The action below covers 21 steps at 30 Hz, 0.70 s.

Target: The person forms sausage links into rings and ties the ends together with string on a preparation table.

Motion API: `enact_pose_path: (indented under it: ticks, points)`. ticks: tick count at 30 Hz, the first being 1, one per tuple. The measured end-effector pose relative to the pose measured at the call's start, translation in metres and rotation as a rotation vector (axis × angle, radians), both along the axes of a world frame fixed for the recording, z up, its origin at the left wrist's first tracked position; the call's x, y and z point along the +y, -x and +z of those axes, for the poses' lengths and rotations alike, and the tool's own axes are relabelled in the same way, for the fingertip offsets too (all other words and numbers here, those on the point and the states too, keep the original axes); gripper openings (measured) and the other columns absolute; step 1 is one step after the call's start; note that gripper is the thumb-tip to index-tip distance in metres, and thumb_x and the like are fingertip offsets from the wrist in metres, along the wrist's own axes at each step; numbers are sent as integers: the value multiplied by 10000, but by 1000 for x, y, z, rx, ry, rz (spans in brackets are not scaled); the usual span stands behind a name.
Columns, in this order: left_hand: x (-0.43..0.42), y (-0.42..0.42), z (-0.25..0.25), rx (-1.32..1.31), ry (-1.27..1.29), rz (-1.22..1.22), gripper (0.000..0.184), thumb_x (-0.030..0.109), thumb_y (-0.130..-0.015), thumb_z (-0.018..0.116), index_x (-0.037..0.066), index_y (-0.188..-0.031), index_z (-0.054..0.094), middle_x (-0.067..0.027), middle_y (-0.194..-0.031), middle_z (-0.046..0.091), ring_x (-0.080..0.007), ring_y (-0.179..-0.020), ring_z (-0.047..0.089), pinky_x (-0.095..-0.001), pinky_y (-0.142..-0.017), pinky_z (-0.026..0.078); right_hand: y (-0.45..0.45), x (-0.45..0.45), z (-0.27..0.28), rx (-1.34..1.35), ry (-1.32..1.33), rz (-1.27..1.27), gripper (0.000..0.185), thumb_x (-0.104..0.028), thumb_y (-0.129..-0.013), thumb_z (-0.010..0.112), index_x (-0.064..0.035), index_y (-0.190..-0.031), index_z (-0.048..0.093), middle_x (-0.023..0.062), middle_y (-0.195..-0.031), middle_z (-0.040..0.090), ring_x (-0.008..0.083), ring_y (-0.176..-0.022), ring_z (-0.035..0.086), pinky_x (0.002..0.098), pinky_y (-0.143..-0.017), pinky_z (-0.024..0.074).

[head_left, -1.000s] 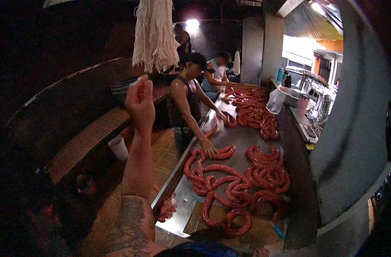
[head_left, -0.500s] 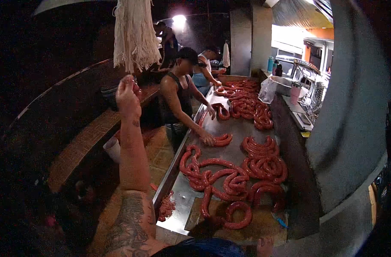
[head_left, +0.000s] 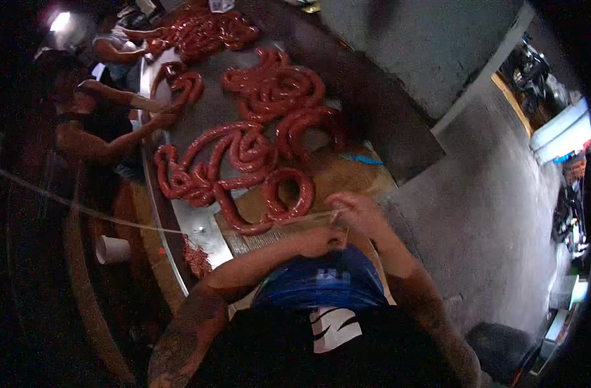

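Note:
My left hand (head_left: 328, 240) is closed in front of my waist, at the near end of the metal table. Close by on its right, my right hand (head_left: 355, 212) has its fingers pinched together. A thin pale string (head_left: 295, 220) runs between the fingers of both hands, and a blurred length trails off to the left. Just beyond my hands lies a ring of red sausage (head_left: 305, 204), joined to a tangled pile of sausage (head_left: 244, 152). Under the ring is a brown board (head_left: 253, 240).
More sausage coils (head_left: 276, 87) cover the table's far part. A blue object (head_left: 363, 159) lies at the board's right. Scraps (head_left: 196, 257) sit by the left edge. Two co-workers handle sausage along the left side. A white bucket (head_left: 112, 249) stands beyond that edge.
My left hand has come down from the hanging bundle of strings to my waist, with a string in it. My right hand is now in view beside it. The view has tilted down.

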<state>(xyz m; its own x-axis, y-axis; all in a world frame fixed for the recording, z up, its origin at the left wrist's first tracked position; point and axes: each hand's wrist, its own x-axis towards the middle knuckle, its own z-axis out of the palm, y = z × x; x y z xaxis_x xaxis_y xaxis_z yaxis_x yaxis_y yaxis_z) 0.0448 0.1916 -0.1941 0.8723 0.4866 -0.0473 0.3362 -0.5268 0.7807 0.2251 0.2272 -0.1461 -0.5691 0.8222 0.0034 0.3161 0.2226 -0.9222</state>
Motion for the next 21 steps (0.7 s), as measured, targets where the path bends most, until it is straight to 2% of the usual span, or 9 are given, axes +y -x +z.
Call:
enact_pose_path:
  ticks: [3, 7, 11, 14, 16, 18, 19, 20, 21]
  points:
    - [8, 63, -25, 133, 290, 203, 225, 250, -935, 506, 49, -995, 586, -116, -990, 585, -282, -946, 565, -385, -853, 438, -121, -11, -25, 612, 303, -726, 224, -145, -897, 530, -11, -1068, 585, 66, -751, 599, 170, -671, 602, 325, -637, 508]
    - [30, 145, 19, 181, 476, 463, 210, 229, -951, 516, 28, -943, 575, -38, -869, 572, -141, -839, 531, -314, -755, 443, -314, -106, -82, 539, 536, -1310, 173, -150, -857, 604, -22, -973, 611, 22, -675, 533, 141, -589, 537, 315, -558, 483]
    - [88, 154, 75, -43, 488, 709, 233, 279, -957, 517, 52, -949, 573, 9, -880, 545, -89, -828, 496, -267, -757, 439, -325, -142, -103, 397, 621, -1094, 156, -148, -850, 596, -25, -946, 604, 25, -694, 544, 150, -615, 535, 325, -560, 476]
    - [146, 137, 82, -561, 725, 752, 233, 298, -943, 546, 70, -969, 589, 22, -882, 539, -89, -803, 495, -258, -706, 436, -288, -97, -126, 480, 531, -1051, 184, -197, -867, 584, -31, -939, 615, 47, -714, 579, 176, -618, 561, 335, -573, 487]
    - [150, 110, 91, -395, 511, 1008, 222, 292, -935, 559, 75, -963, 597, 23, -886, 537, -93, -790, 500, -260, -687, 435, -277, -80, -158, 521, 488, -931, 223, -246, -877, 581, -34, -928, 628, 71, -740, 609, 188, -641, 589, 346, -587, 497]
    - [172, 116, 31, -732, 450, 757, 220, 275, -927, 568, 59, -948, 603, 3, -871, 553, -105, -784, 525, -263, -682, 444, -271, -68, -166, 497, 460, -856, 243, -271, -878, 585, -35, -912, 636, 83, -753, 620, 188, -657, 602, 348, -595, 500]
    - [176, 114, 20, -838, 429, 662, 219, 270, -924, 571, 54, -943, 605, -4, -866, 558, -109, -782, 534, -264, -681, 447, -266, -58, -163, -166, 768, -673, 278, -298, -875, 589, -27, -903, 641, 93, -776, 631, 184, -683, 615, 352, -601, 499]
    - [165, 95, 20, -508, 192, 790, 217, 255, -920, 569, 41, -932, 606, -28, -844, 570, -132, -785, 556, -275, -695, 455, -260, -49, -159, -835, 1015, -423, 313, -326, -872, 594, -18, -894, 646, 102, -799, 643, 180, -708, 628, 356, -607, 499]
    - [155, 76, 19, -169, -43, 898, 215, 240, -917, 568, 28, -921, 606, -51, -823, 582, -154, -788, 579, -287, -710, 464, -246, -44, -142, -795, 873, -309, 347, -354, -858, 611, -11, -900, 651, 108, -821, 650, 182, -745, 638, 353, -634, 504]
